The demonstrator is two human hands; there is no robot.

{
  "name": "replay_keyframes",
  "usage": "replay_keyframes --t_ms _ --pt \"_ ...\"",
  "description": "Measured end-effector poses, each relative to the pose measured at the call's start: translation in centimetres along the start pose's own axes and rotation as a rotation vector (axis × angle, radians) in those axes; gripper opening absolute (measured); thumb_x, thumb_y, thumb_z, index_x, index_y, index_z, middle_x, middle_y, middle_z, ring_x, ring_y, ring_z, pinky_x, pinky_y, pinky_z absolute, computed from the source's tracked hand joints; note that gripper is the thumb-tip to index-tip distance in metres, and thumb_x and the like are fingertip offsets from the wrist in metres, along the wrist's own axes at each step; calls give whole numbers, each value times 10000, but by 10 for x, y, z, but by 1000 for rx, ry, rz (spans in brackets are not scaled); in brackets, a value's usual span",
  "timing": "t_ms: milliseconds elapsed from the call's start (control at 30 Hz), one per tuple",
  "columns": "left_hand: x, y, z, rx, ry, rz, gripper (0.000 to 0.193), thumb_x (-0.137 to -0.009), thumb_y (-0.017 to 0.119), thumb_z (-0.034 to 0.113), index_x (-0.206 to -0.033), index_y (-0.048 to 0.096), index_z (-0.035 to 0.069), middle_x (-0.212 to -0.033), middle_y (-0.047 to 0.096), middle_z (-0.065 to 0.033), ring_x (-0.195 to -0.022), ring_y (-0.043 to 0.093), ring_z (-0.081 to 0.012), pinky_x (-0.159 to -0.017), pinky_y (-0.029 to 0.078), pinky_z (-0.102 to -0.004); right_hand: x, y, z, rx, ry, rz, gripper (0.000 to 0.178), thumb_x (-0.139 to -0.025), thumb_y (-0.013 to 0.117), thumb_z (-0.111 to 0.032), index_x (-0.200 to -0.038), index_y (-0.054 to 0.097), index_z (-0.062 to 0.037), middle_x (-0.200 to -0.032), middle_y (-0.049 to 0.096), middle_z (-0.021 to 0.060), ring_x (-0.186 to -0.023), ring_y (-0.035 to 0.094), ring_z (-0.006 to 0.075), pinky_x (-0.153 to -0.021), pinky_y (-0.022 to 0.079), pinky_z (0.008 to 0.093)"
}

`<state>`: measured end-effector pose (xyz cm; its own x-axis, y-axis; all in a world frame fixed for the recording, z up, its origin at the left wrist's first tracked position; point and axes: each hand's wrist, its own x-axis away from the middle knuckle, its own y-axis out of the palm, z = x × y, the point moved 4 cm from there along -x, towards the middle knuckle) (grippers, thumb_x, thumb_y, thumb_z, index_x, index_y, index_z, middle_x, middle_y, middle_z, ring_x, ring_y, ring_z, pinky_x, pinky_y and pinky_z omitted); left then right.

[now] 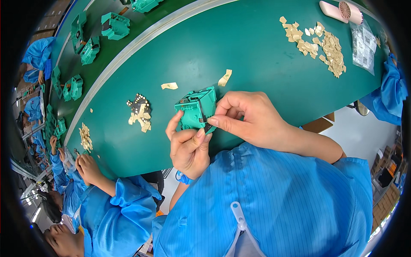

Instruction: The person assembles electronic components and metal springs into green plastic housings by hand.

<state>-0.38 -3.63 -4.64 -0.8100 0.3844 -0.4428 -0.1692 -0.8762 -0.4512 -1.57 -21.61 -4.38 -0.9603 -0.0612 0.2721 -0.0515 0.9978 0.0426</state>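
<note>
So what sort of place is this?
Most likely a factory assembly line: the held green housing resembles other housings nearby, beige pieces lie heaped on the worktop, and a neighbouring worker wears a blue smock.

- Wears a bright blue smock (291,201), patterned with fine, dark pinstripes.
- Has a seam (236,173) down the middle of the front, leading to a zip.
- Carries a large, pale zip pull (239,214), long and rounded, with a slot at one end.
- Shows a pale garment (245,247) in the V of the opened zip.
- Bears a small stitched mark (183,222) on the left of the chest.
- Ends the right sleeve (353,171) above the elbow, wide and loose.
- Has a blue band (183,177) at the left wrist.
- Leaves the left hand (188,152) and right hand (254,113) bare.
</note>
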Motion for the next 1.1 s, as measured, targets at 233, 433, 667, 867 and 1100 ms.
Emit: replay_keyframes --t_ms 233,433,667,867,1100 --pt "2 -1 -5 43 1 30 168 -776 759 -16 -884 674 81 -837 596 -53 -1153 526 -389 -929 447 -455 -3 2 -2 5 -34 5 165 -875 707 -133 -822 619 -3 -682 628 31 -588 569 48 -499 430 212" --pt "3 1 -6 64 20 68 145 -792 748 -11 -874 672 82 -827 594 -56 -1133 538 -396 -940 441 -470 -3 -2 -4 96 -91 53 216 -856 736 -169 -805 607 -4 -685 629 43 -585 583 54 -486 430 221" --pt "-8 4 -1 80 33 103 143 -796 738 -21 -852 659 84 -834 597 -45 -1123 539 -396 -961 436 -499 -15 4 12 -441 133 -15 325 -827 776 -256 -874 618 24 -748 657 49 -643 604 92 -578 479 234" --pt "-40 0 14 21 132 64 220 -749 764 -32 -866 673 130 -838 587 -27 -1111 541 -393 -976 436 -491 -22 -2 -13 -578 106 -134 233 -852 748 -194 -912 629 -3 -829 667 45 -703 613 87 -643 501 228" --pt "-104 14 5 -287 415 65 227 -685 781 -22 -855 722 117 -796 595 -21 -1090 552 -366 -900 460 -442 -73 -37 -19 -414 62 -89 367 -888 704 -273 -1101 609 10 -931 667 66 -769 604 101 -629 494 225"
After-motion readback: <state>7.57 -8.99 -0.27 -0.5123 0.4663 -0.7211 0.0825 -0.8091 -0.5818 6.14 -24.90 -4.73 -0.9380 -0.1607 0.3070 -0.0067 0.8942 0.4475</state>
